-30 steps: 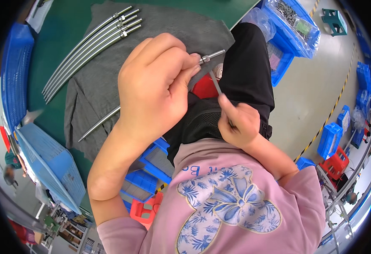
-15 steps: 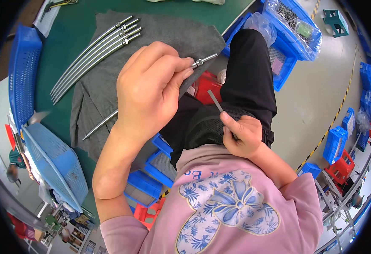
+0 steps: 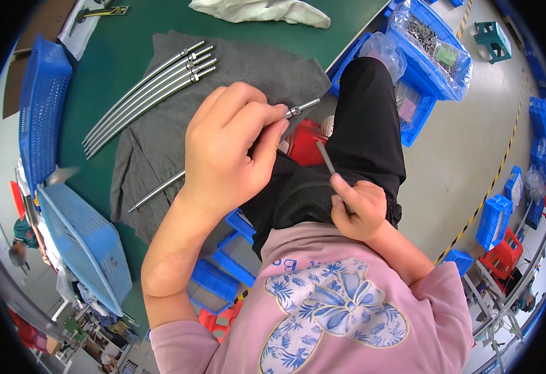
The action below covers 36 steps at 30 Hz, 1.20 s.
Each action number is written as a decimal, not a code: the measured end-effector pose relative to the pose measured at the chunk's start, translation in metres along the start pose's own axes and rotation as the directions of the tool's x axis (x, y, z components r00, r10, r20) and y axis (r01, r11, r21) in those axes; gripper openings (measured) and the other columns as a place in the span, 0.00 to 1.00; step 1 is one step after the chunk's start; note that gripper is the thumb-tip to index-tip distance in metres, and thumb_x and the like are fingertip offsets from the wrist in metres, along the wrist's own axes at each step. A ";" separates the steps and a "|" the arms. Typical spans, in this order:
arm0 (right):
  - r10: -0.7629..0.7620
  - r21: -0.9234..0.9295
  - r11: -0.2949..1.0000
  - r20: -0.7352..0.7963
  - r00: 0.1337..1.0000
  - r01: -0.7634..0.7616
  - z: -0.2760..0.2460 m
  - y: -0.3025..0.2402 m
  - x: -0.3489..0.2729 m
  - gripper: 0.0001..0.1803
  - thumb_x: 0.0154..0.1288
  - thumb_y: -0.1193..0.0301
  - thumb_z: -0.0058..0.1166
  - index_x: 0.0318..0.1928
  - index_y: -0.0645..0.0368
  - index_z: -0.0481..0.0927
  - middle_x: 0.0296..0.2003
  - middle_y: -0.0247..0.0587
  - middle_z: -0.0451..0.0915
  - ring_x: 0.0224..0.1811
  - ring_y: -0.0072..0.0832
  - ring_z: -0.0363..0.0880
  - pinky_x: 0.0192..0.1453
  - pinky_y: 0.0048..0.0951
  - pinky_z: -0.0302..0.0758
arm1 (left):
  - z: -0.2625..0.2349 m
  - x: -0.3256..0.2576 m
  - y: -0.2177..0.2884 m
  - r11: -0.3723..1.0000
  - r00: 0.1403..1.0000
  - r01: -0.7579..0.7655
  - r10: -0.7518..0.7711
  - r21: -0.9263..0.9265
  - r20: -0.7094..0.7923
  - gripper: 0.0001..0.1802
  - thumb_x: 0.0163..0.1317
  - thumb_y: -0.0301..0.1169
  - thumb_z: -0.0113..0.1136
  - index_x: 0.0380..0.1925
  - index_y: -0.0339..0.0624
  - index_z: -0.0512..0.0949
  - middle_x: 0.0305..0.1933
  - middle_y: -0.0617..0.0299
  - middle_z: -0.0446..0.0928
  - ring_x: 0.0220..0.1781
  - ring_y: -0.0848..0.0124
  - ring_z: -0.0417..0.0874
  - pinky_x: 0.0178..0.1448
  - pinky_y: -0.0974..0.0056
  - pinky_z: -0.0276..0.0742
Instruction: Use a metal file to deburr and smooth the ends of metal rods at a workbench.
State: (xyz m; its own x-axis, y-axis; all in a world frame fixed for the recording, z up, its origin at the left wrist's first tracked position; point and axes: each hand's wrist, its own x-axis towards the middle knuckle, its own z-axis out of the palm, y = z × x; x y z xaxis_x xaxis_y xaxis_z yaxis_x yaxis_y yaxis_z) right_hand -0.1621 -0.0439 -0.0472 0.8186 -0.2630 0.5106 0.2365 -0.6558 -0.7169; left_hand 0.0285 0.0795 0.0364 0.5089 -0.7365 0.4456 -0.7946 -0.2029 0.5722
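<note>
Far left: blue mesh basket (image 3: 39, 106) standing on edge along the green table (image 3: 107, 56), w/ a second blue basket (image 3: 86, 243) lower down, tilted at the table's near corner. Moving in: grey cloth (image 3: 160, 137) spread flat on the table, and on its upper part a bundle of finished steel rods (image 3: 151, 87), laid side by side, touching, threaded ends pointing up-right.

Now the action. Left hand (image 3: 229, 149) is over the cloth's right edge, fingers curled tight & clamped round a long steel rod (image 3: 157, 190). The rod runs diagonally: its plain tail sticks out lower-left over the cloth, its fitted tip pokes out past the fingertips, upper-right, approx. at the table edge. Middle stretch hidden in the fist.

Above, at the table's far edge, a crumpled white rag (image 3: 260, 11), well apart from both hands.

Centre-right: right hand (image 3: 355, 209) down on the lap, near the black trousers (image 3: 372, 124), closed in a fist on a thin grey tool (image 3: 327, 159). Tool's shaft stands up out of the fist, leaning up-left toward the rod tip, but not touching it; clear gap between.

Right of the knee: blue bins (image 3: 429, 56) on the floor, holding clear bags of small metal parts. Far right, more blue crates (image 3: 494, 221) stacked by a yellow-black floor line.
</note>
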 end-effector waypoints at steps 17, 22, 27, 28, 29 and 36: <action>0.343 0.177 0.939 -0.395 0.852 -0.296 0.001 0.032 0.095 0.24 0.65 0.81 0.49 0.62 0.63 0.69 0.17 0.16 0.58 0.18 0.07 0.51 0.22 0.13 0.47 | -0.003 0.005 0.017 0.967 0.993 -0.060 0.032 0.246 0.114 0.10 0.44 0.21 0.63 0.28 0.38 0.74 0.32 0.57 0.72 0.30 0.63 0.74 0.31 0.63 0.72; 0.361 0.127 0.932 -0.282 0.889 -0.339 -0.014 0.056 0.063 0.23 0.65 0.83 0.45 0.62 0.64 0.70 0.19 0.18 0.60 0.19 0.07 0.51 0.22 0.14 0.46 | 0.000 -0.001 0.025 0.966 0.999 -0.033 0.042 0.256 -0.030 0.06 0.46 0.25 0.56 0.25 0.39 0.69 0.31 0.57 0.66 0.26 0.65 0.75 0.26 0.63 0.72; 0.379 0.172 0.923 -0.259 0.888 -0.344 -0.019 0.054 0.055 0.24 0.64 0.84 0.46 0.61 0.66 0.70 0.19 0.19 0.58 0.19 0.08 0.50 0.23 0.15 0.46 | -0.034 0.042 0.009 0.993 0.984 -0.086 0.097 0.080 -0.148 0.13 0.49 0.20 0.60 0.37 0.39 0.74 0.35 0.56 0.72 0.32 0.57 0.78 0.31 0.59 0.74; 0.401 0.189 0.913 -0.252 0.881 -0.362 -0.021 0.055 0.053 0.24 0.63 0.84 0.47 0.61 0.67 0.70 0.19 0.19 0.56 0.19 0.08 0.49 0.23 0.15 0.46 | -0.040 0.054 -0.002 0.979 0.971 -0.156 0.176 0.133 -0.161 0.14 0.49 0.20 0.60 0.39 0.39 0.75 0.36 0.56 0.73 0.33 0.56 0.79 0.32 0.58 0.74; 0.396 0.187 0.915 -0.252 0.883 -0.357 -0.021 0.053 0.052 0.24 0.63 0.84 0.47 0.61 0.67 0.70 0.19 0.19 0.56 0.19 0.08 0.49 0.23 0.15 0.46 | -0.047 0.064 -0.016 0.964 0.973 -0.177 0.202 0.196 -0.113 0.14 0.50 0.21 0.60 0.38 0.39 0.76 0.36 0.56 0.74 0.33 0.56 0.79 0.33 0.58 0.74; 0.395 0.166 0.918 -0.306 0.866 -0.360 -0.029 0.054 0.031 0.24 0.63 0.84 0.46 0.62 0.66 0.69 0.18 0.18 0.57 0.19 0.07 0.51 0.23 0.15 0.46 | -0.062 0.088 -0.099 0.939 0.988 -0.134 0.102 0.317 0.115 0.09 0.56 0.24 0.58 0.38 0.42 0.80 0.38 0.61 0.75 0.41 0.58 0.79 0.41 0.58 0.74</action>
State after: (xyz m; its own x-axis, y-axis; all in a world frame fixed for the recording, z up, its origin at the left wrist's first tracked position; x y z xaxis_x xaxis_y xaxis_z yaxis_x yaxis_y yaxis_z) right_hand -0.1388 -0.1082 -0.0560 0.6424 -0.7033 0.3043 0.0095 -0.3898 -0.9209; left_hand 0.1726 0.0752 0.0618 0.3837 -0.8229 0.4192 -0.9192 -0.2967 0.2589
